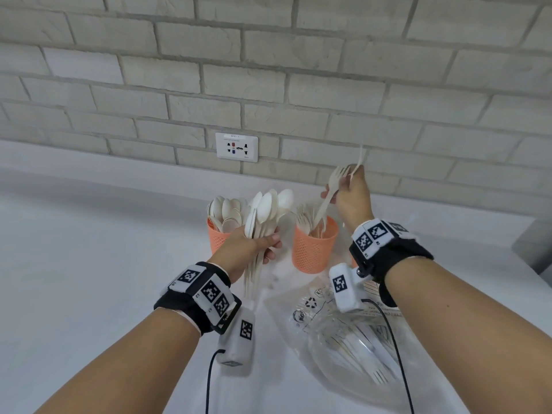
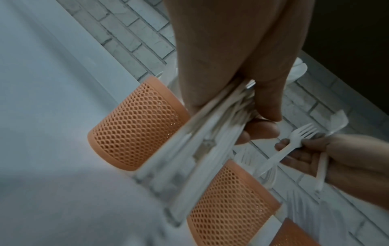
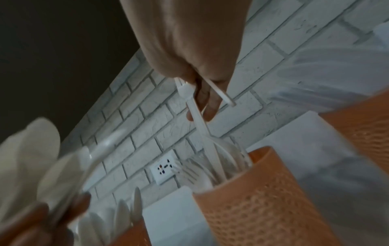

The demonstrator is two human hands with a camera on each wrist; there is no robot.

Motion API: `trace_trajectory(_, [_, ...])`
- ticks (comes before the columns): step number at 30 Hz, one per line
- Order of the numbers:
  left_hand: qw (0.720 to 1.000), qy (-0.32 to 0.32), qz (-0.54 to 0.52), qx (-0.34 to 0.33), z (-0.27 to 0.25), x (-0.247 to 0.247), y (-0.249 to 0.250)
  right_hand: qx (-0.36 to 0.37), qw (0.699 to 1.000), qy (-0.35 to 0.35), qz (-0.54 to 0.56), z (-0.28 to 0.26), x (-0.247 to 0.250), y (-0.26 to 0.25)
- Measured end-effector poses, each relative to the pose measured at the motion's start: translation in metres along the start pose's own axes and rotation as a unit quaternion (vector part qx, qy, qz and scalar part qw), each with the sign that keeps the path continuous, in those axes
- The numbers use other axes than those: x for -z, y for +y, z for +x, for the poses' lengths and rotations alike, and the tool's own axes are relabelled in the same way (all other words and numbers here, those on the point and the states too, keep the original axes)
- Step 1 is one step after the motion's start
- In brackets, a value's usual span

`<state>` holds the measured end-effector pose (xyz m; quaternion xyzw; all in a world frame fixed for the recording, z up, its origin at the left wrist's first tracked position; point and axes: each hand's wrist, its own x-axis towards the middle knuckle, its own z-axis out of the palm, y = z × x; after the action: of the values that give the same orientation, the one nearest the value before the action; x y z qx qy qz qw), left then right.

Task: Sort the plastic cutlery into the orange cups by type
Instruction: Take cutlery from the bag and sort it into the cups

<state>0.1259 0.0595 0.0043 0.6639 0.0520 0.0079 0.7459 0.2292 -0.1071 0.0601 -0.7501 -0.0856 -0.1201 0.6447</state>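
Note:
My left hand [image 1: 267,245] grips a bunch of white plastic spoons [image 1: 265,210], bowls up, in front of the left orange mesh cup [image 1: 216,239], which holds more spoons. My right hand [image 1: 339,188] pinches a white fork [image 1: 330,191] by its neck, its handle reaching down into the middle orange cup [image 1: 313,249] among other forks. The same hand also holds a second thin white piece [image 1: 360,158] sticking upward; I cannot tell its type. In the right wrist view the fork [image 3: 202,126] slants into the cup [image 3: 263,199]. A third orange cup [image 2: 294,233] stands beyond.
A clear plastic bag [image 1: 343,339] with more white cutlery lies on the white counter [image 1: 89,264] at the front right. A brick wall with a white socket plate [image 1: 236,147] runs along the back. A grey object [image 1: 534,246] sits at the right edge.

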Motion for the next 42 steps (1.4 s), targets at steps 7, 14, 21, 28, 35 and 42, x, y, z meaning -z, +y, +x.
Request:
trace_trajectory(7, [1.000, 0.001, -0.029, 0.000, 0.002, 0.000, 0.004, -0.017, 0.987, 0.010, 0.158, 0.005, 0.004, -0.020])
trace_trajectory(14, [0.999, -0.009, -0.036, 0.011, 0.004, -0.008, 0.006, 0.056, 0.987, 0.022, 0.151, 0.010, 0.001, -0.015])
trace_trajectory(21, [0.999, -0.010, -0.045, 0.007, 0.005, -0.011, 0.004, -0.187, 0.943, 0.011, 0.277, 0.019, 0.002, 0.013])
trace_trajectory(28, [0.998, -0.012, -0.056, 0.005, 0.007, -0.009, 0.002, -0.321, 0.938, -0.036, 0.126, 0.019, -0.003, 0.014])
trace_trajectory(35, [0.998, -0.026, -0.063, 0.009, 0.010, -0.006, 0.003, -0.096, 0.980, 0.027, 0.173, 0.030, -0.003, 0.004])
trace_trajectory(42, [0.992, -0.093, -0.077, 0.019, 0.008, -0.003, 0.002, 0.041, 0.998, 0.001, -0.052, 0.018, -0.008, 0.031])
